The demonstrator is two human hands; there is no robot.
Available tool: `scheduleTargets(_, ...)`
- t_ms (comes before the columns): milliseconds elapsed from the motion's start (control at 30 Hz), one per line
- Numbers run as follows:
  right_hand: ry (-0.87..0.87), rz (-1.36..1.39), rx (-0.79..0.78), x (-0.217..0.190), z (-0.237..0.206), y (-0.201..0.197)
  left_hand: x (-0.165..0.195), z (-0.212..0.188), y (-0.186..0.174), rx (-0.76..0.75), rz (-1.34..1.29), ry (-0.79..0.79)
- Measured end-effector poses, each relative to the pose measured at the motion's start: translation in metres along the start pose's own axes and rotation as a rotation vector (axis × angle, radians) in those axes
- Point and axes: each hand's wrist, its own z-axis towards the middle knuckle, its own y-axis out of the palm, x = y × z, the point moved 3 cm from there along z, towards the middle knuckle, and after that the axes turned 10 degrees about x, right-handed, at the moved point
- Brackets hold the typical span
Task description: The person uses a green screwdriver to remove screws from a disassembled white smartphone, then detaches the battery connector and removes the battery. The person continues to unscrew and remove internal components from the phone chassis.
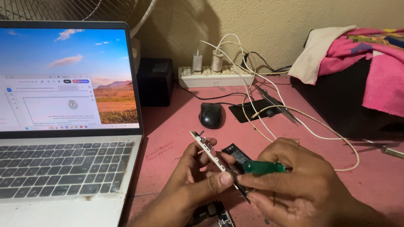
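Note:
My left hand [194, 176] grips a thin opened phone frame [210, 152] on edge, thumb pressed to its white side rail. A black battery [236, 154] shows inside the frame. My right hand [294, 180] holds a small screwdriver with a translucent green handle [263, 167], its tip pointing left at the frame near my left thumb. Both hands hover low over the pink table [168, 138]. Part of another dark phone piece [212, 214] lies under my hands at the bottom edge.
An open laptop [63, 126] fills the left. A black mouse [210, 114], a dark flat device [256, 110], a white power strip [214, 76] with chargers and white cables lie behind. A black box [155, 80] stands by the wall; pink cloth [370, 59] covers a dark object at right.

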Motion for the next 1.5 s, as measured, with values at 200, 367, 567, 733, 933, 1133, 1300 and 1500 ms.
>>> scheduleTargets(200, 0.048, 0.015, -0.015, 0.008, -0.006, 0.001, -0.004, 0.001, 0.002, 0.092, 0.046, 0.018)
scheduleTargets(367, 0.118, -0.012, -0.044, 0.014, -0.009, 0.004, -0.007, -0.001, 0.002, 0.055, 0.016, 0.079)
scheduleTargets(567, 0.293, 0.010, -0.089, 0.022, -0.019, 0.007, -0.003, -0.001, 0.005, 0.109, 0.088, 0.107)
scheduleTargets(733, 0.351, 0.075, -0.061, 0.020, -0.022, 0.015, 0.001, -0.001, 0.004, 0.176, 0.331, 0.213)
scheduleTargets(933, 0.442, 0.093, -0.085, 0.022, -0.018, 0.016, -0.003, -0.001, 0.004, 0.145, 0.252, 0.207)
scheduleTargets(1133, 0.413, 0.211, -0.108, 0.021, -0.016, 0.012, -0.001, 0.001, 0.000, 0.207, 0.329, 0.258)
scheduleTargets(1300, 0.564, 0.019, -0.110, 0.029, -0.027, 0.022, -0.002, 0.002, -0.001, 0.198, 0.326, 0.198)
scheduleTargets(1500, 0.427, 0.095, -0.009, 0.032, -0.032, 0.021, -0.004, -0.002, 0.002, 0.253, 0.392, 0.115)
